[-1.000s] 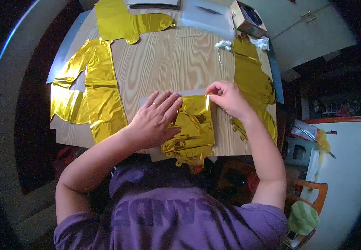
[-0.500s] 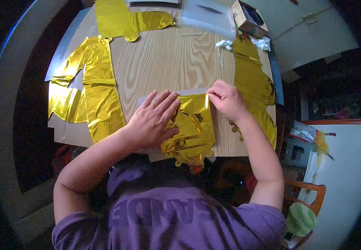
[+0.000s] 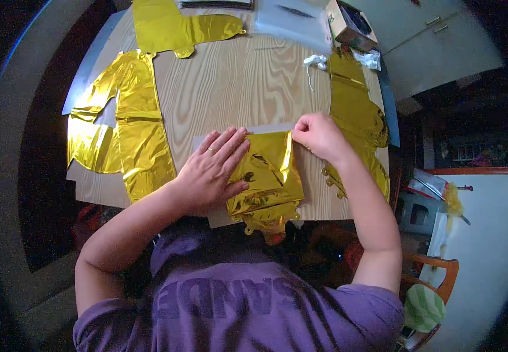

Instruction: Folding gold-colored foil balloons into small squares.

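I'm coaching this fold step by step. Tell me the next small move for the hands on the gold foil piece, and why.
Probably draw the right hand along the top edge of the folded gold foil balloon to press the crease flat. The left hand lies flat on its left side, pinning it, while the right hand only pinches the upper right corner, and the foil looks puffy and wrinkled near the table edge.

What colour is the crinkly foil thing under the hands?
Shiny gold folded foil balloon, clearest in the head view.
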A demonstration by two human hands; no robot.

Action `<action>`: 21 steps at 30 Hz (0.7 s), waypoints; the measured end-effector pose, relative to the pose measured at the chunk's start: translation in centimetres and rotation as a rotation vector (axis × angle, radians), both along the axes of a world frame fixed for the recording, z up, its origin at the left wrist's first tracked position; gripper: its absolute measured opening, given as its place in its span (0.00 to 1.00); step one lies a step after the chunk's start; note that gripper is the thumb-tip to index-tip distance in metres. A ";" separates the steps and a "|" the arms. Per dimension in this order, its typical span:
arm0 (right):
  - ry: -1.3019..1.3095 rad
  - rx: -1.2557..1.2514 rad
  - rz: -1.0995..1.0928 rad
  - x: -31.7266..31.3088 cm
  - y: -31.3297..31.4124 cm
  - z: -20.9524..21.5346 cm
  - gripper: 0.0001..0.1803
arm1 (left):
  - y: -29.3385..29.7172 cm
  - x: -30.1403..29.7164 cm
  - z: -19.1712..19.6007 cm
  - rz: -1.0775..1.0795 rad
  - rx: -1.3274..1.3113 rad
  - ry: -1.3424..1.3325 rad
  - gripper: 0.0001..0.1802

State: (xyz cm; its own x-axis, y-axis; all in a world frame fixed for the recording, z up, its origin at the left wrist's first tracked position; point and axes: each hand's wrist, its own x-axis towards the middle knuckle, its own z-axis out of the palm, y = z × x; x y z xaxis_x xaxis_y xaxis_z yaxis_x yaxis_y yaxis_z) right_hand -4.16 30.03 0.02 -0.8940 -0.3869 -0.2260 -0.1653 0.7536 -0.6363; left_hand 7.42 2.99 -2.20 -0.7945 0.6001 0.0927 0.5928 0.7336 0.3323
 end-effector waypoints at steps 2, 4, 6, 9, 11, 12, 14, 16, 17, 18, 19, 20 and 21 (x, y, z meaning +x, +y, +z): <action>0.011 -0.004 -0.040 0.3 0.0 0.1 0.10 | -0.1 0.0 -0.2 -0.004 0.003 0.003 0.45; 0.015 -0.006 -0.097 0.7 -0.1 0.5 0.11 | 0.0 0.0 0.1 0.007 -0.021 0.010 0.45; 0.091 -0.042 -0.095 1.0 0.1 0.3 0.12 | 0.7 -0.2 1.3 0.022 -0.073 0.021 0.45; 0.138 -0.049 -0.079 0.9 0.4 -0.2 0.13 | 2.5 -0.7 1.7 -0.064 0.041 0.069 0.45; 0.119 -0.047 -0.081 0.7 0.5 -0.4 0.13 | 4.0 -1.1 1.3 -0.136 0.035 0.061 0.45; 0.094 -0.051 -0.091 0.6 0.6 -0.6 0.13 | 4.5 -1.3 1.0 -0.173 0.031 0.057 0.45; 0.059 -0.051 -0.109 0.5 0.7 -0.7 0.13 | 5.1 -1.8 0.2 -0.155 0.005 0.061 0.45; 0.036 -0.045 -0.126 0.4 0.7 -0.8 0.13 | 5.3 -2.2 -0.4 -0.148 0.004 0.073 0.45; 0.033 -0.052 -0.125 0.4 0.7 -0.8 0.13 | 5.2 -2.4 -0.6 -0.150 0.016 0.083 0.45; 0.029 -0.060 -0.125 0.4 0.7 -0.8 0.13 | 5.1 -2.5 -0.8 -0.152 0.028 0.092 0.45; 0.025 -0.067 -0.125 0.4 0.7 -0.8 0.13 | 5.1 -2.5 -0.9 -0.155 0.027 0.094 0.46; 0.011 -0.064 -0.118 0.5 0.6 -0.6 0.13 | 5.0 -2.5 -1.1 -0.154 0.043 0.102 0.46; -0.004 -0.060 -0.111 0.6 0.5 -0.2 0.13 | 4.9 -2.5 -1.3 -0.153 0.059 0.109 0.46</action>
